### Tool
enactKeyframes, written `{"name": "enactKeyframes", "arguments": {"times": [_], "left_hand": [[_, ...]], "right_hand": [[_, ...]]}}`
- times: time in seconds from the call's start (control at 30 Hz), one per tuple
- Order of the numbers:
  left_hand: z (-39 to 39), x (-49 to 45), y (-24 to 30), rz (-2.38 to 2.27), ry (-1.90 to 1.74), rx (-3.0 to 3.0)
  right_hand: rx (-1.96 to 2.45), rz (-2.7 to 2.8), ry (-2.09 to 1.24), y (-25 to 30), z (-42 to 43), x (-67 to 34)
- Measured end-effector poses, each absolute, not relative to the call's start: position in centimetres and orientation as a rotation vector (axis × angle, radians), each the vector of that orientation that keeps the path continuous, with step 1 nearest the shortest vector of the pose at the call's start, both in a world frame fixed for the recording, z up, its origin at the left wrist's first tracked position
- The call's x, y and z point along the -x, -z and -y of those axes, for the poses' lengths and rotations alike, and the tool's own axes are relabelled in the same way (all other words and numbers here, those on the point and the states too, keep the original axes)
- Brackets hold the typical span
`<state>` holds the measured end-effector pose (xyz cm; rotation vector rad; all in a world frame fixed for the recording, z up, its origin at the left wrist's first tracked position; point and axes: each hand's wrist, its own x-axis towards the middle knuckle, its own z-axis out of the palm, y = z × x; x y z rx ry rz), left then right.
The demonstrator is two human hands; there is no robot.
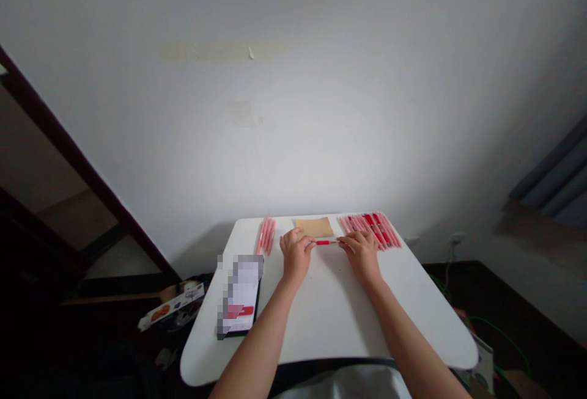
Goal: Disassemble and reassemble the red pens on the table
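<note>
A slim red pen [323, 242] lies level between my two hands, just above or on the white table [330, 307]. My left hand [297, 255] pinches its left end between thumb and fingers. At the thin, pale right end, the fingertips of my right hand [363, 258] close on it. Behind the pen lies a tan rectangular piece of paper or card [314, 227]. Several pink pens [266, 235] lie together left of my left hand. A larger row of pink and red pens [367, 228] lies beyond my right hand, which partly covers it.
A phone or tablet [243, 295] with a blurred screen lies on the table's left side, near my left forearm. A white wall [321, 142] rises behind the table. Boxes and clutter [174, 307] sit on the floor at left, with a green cable [504, 332] at right.
</note>
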<state>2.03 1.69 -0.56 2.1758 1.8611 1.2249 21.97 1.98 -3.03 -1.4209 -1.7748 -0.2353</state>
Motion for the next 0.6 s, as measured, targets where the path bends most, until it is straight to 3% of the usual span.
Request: {"name": "enactKeyframes", "arguments": {"times": [0.6], "left_hand": [[-1.7, -2.02, 0.63, -1.858, -1.222, -2.164]], "right_hand": [[1.418, 1.762, 0.199, 2.7, -1.79, -21.87]]}}
